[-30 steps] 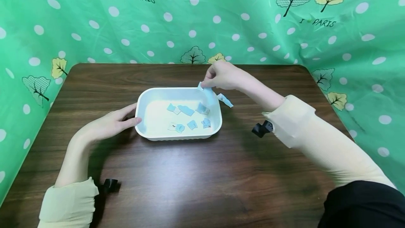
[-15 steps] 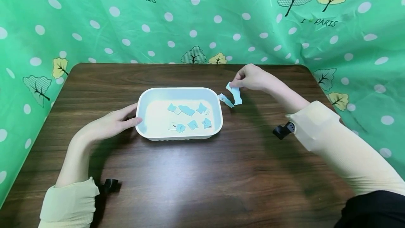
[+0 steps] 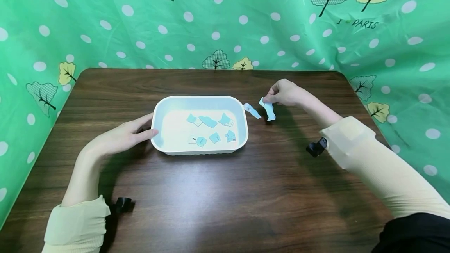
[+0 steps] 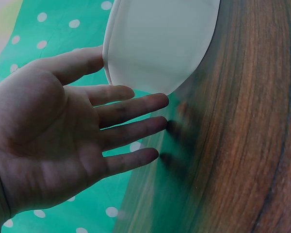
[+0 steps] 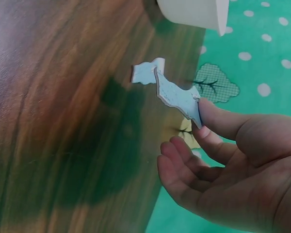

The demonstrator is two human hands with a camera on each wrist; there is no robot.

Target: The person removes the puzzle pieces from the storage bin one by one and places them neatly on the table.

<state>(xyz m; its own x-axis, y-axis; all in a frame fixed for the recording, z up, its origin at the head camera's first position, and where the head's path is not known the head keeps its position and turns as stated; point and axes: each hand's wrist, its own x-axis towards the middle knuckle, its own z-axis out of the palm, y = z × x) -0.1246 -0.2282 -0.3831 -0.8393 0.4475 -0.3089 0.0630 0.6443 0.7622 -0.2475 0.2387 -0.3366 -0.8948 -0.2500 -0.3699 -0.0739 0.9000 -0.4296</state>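
Pinched between thumb and index finger of my right hand [image 3: 284, 92] is a light blue puzzle piece [image 3: 268, 110], long, with wavy edges. It hangs close over the table in the head view, and the right wrist view shows its thin cut edge [image 5: 177, 97]. Just left of it a second blue and white piece [image 3: 252, 110] lies by the tray's right end. My left hand [image 3: 121, 138] touches the left end of a white tray [image 3: 202, 152], thumb at the rim, its other fingers straight in the left wrist view [image 4: 131, 111]. Several blue and white pieces [image 3: 208, 122] lie in the tray.
The dark wooden table [image 3: 218, 198] reaches back to a green dotted cloth [image 3: 197, 18] that hangs behind it and at both sides. Small black cameras [image 3: 316, 147] sit at the sleeve cuffs.
My right hand has carried the blue puzzle piece from the tray's back right corner out to the right and lowered it toward the table. The left hand and tray stay put.
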